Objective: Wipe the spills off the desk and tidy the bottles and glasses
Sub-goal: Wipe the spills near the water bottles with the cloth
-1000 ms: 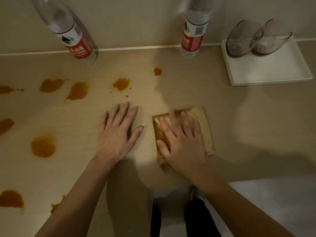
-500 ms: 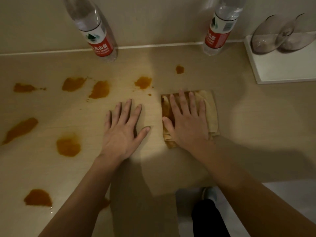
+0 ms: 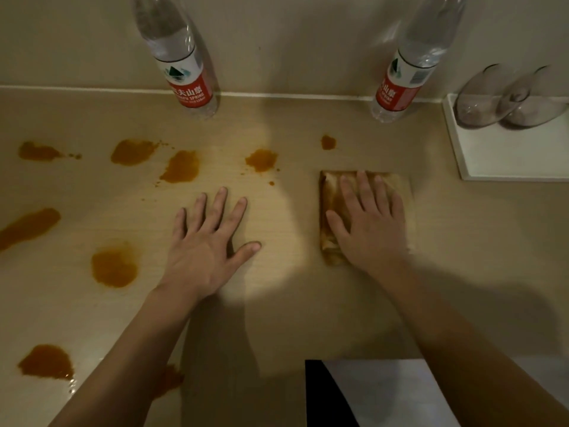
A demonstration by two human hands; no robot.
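Head view: the right hand (image 3: 369, 229) presses flat, fingers straight, on a folded stained cloth (image 3: 400, 192); the left hand (image 3: 204, 251) lies spread on the beige tabletop (image 3: 277, 303). Orange spills (image 3: 114, 268) dot the left side. Two bottles (image 3: 187, 72) stand by the wall, glasses (image 3: 480, 100) on a white tray (image 3: 508, 158).

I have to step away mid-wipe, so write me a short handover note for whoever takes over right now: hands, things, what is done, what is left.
Right hand: flat, pressing the folded, stained cloth onto the desk.
Left hand: flat on bare desk, fingers spread, holding nothing.
Two water bottles stand upright at the back wall; two glasses sit on the white tray, far right.
Done: no spills show right of the cloth.
Left: orange spills to the left, the nearest two just beyond the cloth, more toward the left edge. Then tidy the bottles.
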